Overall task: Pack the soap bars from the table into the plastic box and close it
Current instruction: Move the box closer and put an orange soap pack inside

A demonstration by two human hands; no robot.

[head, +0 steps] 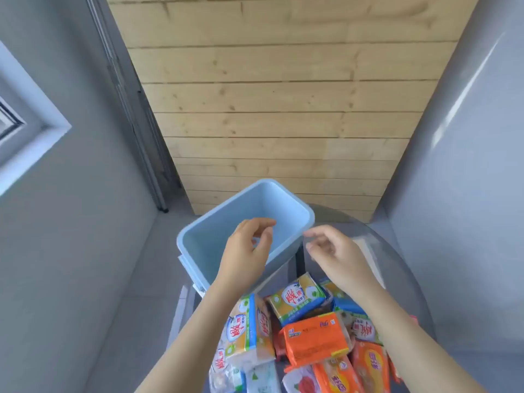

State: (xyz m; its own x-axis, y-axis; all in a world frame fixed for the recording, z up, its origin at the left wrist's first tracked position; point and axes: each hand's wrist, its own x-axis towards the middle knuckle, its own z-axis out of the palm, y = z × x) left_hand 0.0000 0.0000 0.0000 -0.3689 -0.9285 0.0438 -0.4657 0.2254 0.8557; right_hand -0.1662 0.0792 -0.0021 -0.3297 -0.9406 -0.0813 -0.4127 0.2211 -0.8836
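Soap bars (312, 333) heaped on glass table (397, 251) — wood-plank floor (269, 95).

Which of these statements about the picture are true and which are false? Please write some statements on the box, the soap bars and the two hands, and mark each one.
1. The blue plastic box is open and shows no soap inside. True.
2. The left hand grips an orange soap bar. False: it holds nothing and is over the box.
3. The soap bars lie in a pile on the glass table, nearer to the person than the box. True.
4. The right hand presses a lid onto the box. False: it is beside the box rim, and the box has no lid on it.
5. An orange soap pack lies in the pile. True.
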